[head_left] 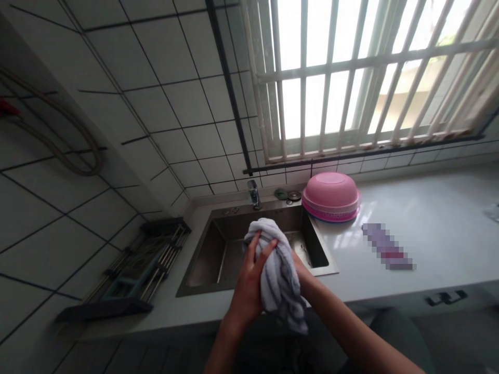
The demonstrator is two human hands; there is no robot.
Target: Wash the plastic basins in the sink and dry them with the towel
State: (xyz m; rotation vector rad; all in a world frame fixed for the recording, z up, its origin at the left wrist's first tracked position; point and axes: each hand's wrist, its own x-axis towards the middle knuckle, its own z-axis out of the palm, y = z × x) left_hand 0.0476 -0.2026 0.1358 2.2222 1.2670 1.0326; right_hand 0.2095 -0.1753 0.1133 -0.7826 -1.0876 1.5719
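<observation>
A bunched white and grey towel (273, 259) is between my two hands, above the front edge of the steel sink (198, 259). My left hand (253, 275) grips its left side, with two fingers lying across the folds. Behind the cloth's right side is my right hand (300, 272), pressed against it; the towel hides most of its fingers. One end of the cloth hangs down past the counter edge. Whether anything is wrapped inside the towel cannot be seen.
At the sink's back stands a faucet (253, 195), with a round drain strainer (294, 196) beside it. Pink basins (331, 197) sit upside down to the right. A blurred-out purple item (388, 246) lies on the white counter (440, 208). A folded rack (136, 270) is at left.
</observation>
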